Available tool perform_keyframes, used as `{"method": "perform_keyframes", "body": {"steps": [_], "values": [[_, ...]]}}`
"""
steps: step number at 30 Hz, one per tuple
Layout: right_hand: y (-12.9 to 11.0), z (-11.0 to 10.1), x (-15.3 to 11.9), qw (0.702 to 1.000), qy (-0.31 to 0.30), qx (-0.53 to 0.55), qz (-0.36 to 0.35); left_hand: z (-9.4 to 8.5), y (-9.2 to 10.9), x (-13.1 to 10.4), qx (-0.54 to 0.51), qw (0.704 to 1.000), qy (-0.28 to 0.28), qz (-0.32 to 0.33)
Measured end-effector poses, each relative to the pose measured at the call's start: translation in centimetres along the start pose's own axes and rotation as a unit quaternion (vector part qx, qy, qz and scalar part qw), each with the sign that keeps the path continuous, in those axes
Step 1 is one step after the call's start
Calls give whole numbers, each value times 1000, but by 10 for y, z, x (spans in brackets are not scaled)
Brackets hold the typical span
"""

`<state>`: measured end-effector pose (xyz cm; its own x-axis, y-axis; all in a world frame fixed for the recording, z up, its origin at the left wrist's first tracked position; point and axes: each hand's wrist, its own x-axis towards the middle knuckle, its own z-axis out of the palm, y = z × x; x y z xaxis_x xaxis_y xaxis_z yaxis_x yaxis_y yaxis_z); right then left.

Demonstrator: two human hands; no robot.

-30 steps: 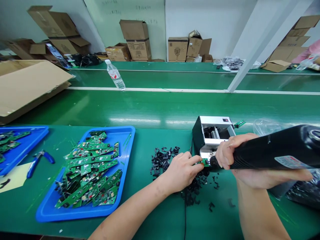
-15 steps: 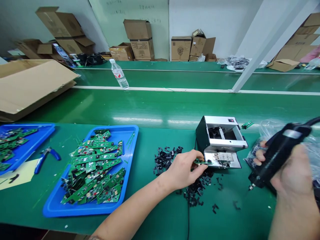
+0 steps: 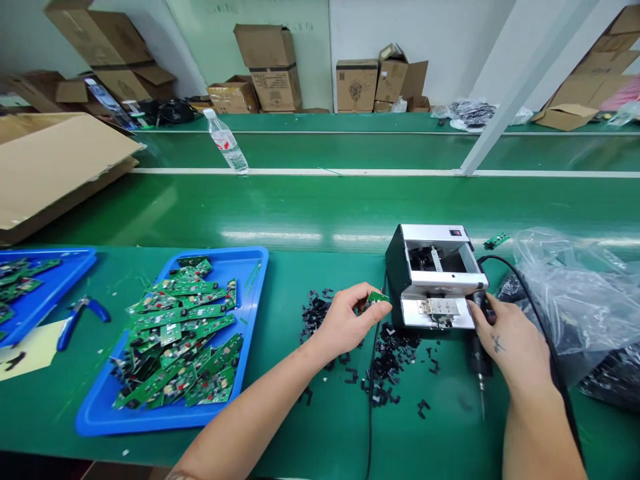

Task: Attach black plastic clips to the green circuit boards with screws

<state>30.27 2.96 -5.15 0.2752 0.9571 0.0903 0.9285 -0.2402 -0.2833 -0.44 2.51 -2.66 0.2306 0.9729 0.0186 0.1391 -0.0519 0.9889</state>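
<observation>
My left hand (image 3: 353, 313) is closed on a small green circuit board (image 3: 379, 298), pinched between thumb and fingers just left of the screw feeder (image 3: 436, 233). On the feeder's right side, my right hand (image 3: 513, 337) has its thumb and fingers around the upper part of a black electric screwdriver (image 3: 479, 357). The screwdriver's bit points toward me, and its cable loops behind the hand. Small black plastic clips (image 3: 393, 360) lie scattered below and left of the feeder, near my left hand.
A blue tray (image 3: 253, 320) heaped with circuit boards stands to the left, with blue-handled pliers (image 3: 80, 317) and a second blue tray (image 3: 83, 263) beyond it. Clear plastic bags (image 3: 565, 287) lie at right. A water bottle (image 3: 227, 143) stands further back.
My left hand has drawn the circuit board left, away from the front of the screw feeder. My right hand has brought the electric screwdriver left and down beside the feeder.
</observation>
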Motion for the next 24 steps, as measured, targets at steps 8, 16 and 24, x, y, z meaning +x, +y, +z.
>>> {"method": "perform_keyframes", "body": {"steps": [8, 16, 24], "values": [[-32, -20, -69, 960, -15, 107, -257, 0, 7, 0, -9, 998, -56, -29], [-64, 36, -111, 894, -86, -32, -438, 1, 11, -1, 31, 993, -86, -72], [-60, 39, -123, 888, -41, -51, -455, -1, 14, -2, 93, 989, -99, -62]]}}
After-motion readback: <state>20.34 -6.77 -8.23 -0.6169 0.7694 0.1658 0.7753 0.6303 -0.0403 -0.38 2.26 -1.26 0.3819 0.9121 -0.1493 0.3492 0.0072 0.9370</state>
